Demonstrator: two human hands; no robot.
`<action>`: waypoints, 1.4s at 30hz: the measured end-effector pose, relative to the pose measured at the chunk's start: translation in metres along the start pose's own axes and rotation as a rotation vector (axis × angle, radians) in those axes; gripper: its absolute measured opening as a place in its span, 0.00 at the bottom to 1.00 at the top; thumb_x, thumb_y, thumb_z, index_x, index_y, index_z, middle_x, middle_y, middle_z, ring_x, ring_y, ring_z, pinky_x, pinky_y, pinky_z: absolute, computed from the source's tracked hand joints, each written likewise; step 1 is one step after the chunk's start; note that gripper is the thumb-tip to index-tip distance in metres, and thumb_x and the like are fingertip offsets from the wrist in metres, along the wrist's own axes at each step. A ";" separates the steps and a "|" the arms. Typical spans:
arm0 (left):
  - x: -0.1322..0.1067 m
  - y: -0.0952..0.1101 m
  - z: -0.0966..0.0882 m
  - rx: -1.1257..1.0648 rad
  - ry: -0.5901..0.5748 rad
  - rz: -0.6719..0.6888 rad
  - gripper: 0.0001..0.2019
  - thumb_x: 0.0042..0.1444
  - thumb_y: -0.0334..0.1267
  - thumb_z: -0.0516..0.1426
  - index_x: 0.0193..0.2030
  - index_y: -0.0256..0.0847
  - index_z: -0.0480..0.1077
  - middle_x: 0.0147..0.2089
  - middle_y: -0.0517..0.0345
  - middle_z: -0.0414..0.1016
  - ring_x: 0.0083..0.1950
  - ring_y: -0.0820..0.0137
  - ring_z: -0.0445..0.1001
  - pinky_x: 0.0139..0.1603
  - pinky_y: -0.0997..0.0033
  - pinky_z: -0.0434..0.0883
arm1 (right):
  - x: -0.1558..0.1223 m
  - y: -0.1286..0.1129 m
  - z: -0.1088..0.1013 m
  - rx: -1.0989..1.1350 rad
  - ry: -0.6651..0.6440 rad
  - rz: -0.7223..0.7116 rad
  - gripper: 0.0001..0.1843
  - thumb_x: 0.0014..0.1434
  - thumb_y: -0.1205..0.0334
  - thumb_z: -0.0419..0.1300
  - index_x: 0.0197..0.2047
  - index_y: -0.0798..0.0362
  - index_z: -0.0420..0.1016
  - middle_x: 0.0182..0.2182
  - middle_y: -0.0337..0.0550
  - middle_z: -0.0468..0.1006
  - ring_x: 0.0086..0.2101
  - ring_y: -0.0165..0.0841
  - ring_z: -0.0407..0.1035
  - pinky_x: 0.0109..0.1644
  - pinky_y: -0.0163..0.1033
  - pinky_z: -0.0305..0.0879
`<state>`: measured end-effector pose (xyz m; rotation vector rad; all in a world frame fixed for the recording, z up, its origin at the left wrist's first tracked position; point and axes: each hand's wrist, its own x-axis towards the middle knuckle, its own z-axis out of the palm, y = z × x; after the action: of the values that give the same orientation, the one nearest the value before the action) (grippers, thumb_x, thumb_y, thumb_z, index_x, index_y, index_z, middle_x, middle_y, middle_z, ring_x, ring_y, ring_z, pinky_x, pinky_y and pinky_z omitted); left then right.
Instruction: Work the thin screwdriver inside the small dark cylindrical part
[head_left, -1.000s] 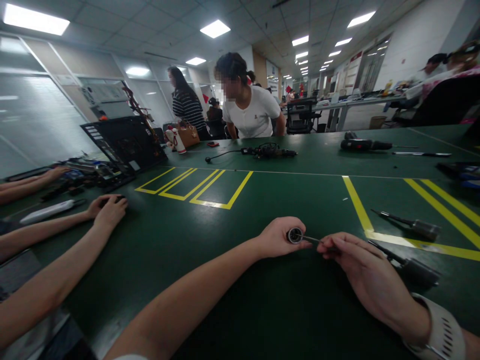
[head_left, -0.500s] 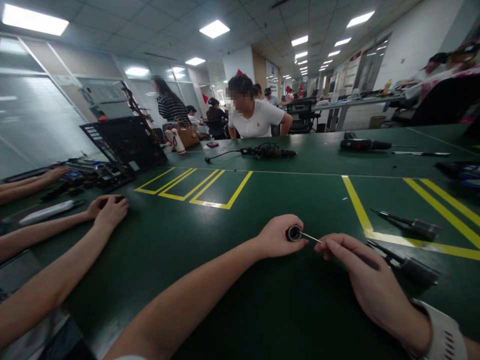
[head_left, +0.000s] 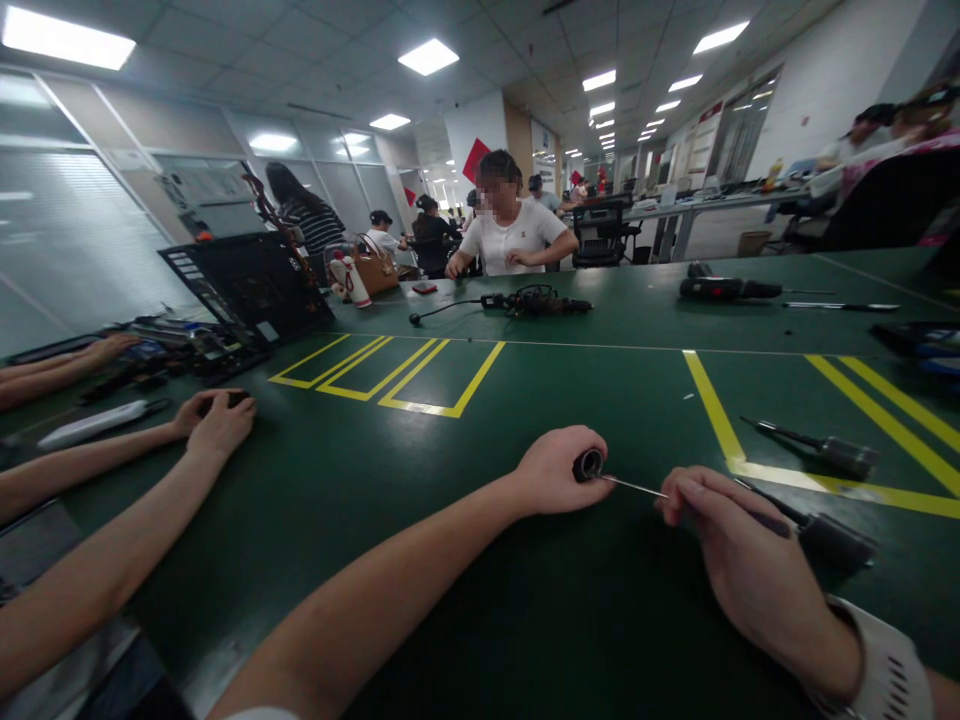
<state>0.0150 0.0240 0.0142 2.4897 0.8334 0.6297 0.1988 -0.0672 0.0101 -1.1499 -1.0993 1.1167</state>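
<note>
My left hand (head_left: 556, 470) is closed around a small black cylindrical part (head_left: 588, 465) with a round opening that faces right. My right hand (head_left: 739, 555) is closed on a thin metal tool (head_left: 637, 487), a slim shaft whose tip touches the opening of the cylinder. Both hands rest low over the green table (head_left: 465, 470) near its front middle. My right wrist carries a white band (head_left: 881, 665).
Two screwdrivers (head_left: 814, 450) (head_left: 817, 532) lie right of my hands by yellow floor-tape lines (head_left: 716, 410). Another person's arms (head_left: 112, 450) rest at the left near a dismantled black computer case (head_left: 247, 290). A power tool (head_left: 724, 290) and a cabled tool (head_left: 529, 300) lie farther back. A seated person (head_left: 514, 225) faces me across the table.
My right hand has drawn back to the right, so more of the thin shaft shows between the hands. The person across the table has sat back; another has walked off to the left.
</note>
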 end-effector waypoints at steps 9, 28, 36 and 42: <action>0.002 0.003 -0.004 0.039 -0.086 -0.058 0.08 0.52 0.36 0.55 0.39 0.39 0.64 0.38 0.57 0.67 0.38 0.70 0.66 0.37 0.71 0.66 | 0.007 0.000 0.006 0.064 0.091 0.104 0.11 0.51 0.55 0.60 0.21 0.50 0.73 0.22 0.38 0.71 0.29 0.36 0.62 0.35 0.42 0.58; 0.001 -0.005 0.001 -0.042 0.004 0.021 0.07 0.50 0.34 0.56 0.37 0.39 0.64 0.37 0.57 0.67 0.39 0.70 0.67 0.41 0.70 0.66 | 0.001 -0.001 0.003 0.153 -0.085 0.059 0.10 0.54 0.54 0.60 0.26 0.49 0.75 0.27 0.39 0.72 0.33 0.36 0.64 0.39 0.41 0.60; 0.001 -0.004 0.001 -0.039 0.022 0.065 0.07 0.50 0.34 0.56 0.36 0.39 0.64 0.36 0.57 0.68 0.39 0.69 0.67 0.42 0.68 0.65 | 0.000 0.008 0.003 -0.091 -0.160 0.043 0.09 0.59 0.53 0.57 0.32 0.48 0.74 0.31 0.37 0.74 0.38 0.36 0.65 0.43 0.41 0.58; 0.001 -0.004 0.001 0.027 0.020 0.090 0.07 0.50 0.34 0.57 0.37 0.39 0.65 0.36 0.57 0.68 0.38 0.69 0.67 0.43 0.68 0.64 | 0.000 0.004 0.003 -0.179 -0.219 0.072 0.11 0.59 0.51 0.56 0.33 0.48 0.74 0.33 0.37 0.74 0.39 0.37 0.66 0.43 0.42 0.59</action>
<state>0.0142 0.0273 0.0119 2.5605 0.7457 0.6796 0.1954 -0.0662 0.0065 -1.2350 -1.3577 1.2418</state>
